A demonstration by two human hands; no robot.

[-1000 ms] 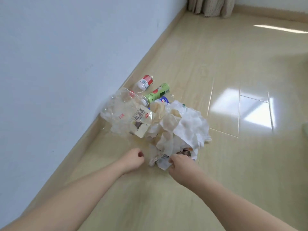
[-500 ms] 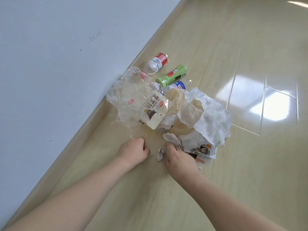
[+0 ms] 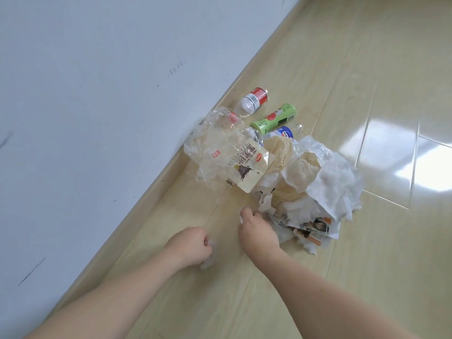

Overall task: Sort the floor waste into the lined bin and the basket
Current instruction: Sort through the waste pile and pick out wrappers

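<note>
White crumpled tissue and paper (image 3: 335,184) make up the near side of the waste heap on the glossy beige plank floor (image 3: 367,277), piled against brownish stained paper wads (image 3: 297,172), a torn glossy printed sheet (image 3: 315,226), a beige printed snack pouch (image 3: 245,167) and clear crinkled plastic film (image 3: 215,133) next to the skirting board. Beyond the heap lie a green-labelled bottle (image 3: 274,121), a red-and-white labelled bottle (image 3: 254,100) and a blue-and-white cap or label (image 3: 285,133), all on their sides. The left hand (image 3: 189,248) is clenched around a small white tissue scrap (image 3: 206,264), which peeps out beneath the knuckles. The right hand (image 3: 256,231) is curled at the heap's near edge, its fingertips pinching a small white shred (image 3: 241,220). Neither the lined bin nor the basket is in view. The step in hand looks like gathering loose paper scraps, and the sorting seems barely begun. To do it well, I would collect the soft paper into one handful, compress it so that nothing trails, and lift it clear without dragging the film or pouch along. Bottles likely belong in the other container, so they are best kept separate. Stained wads may shed bits, so a firm, enclosing grasp suits them.
</note>
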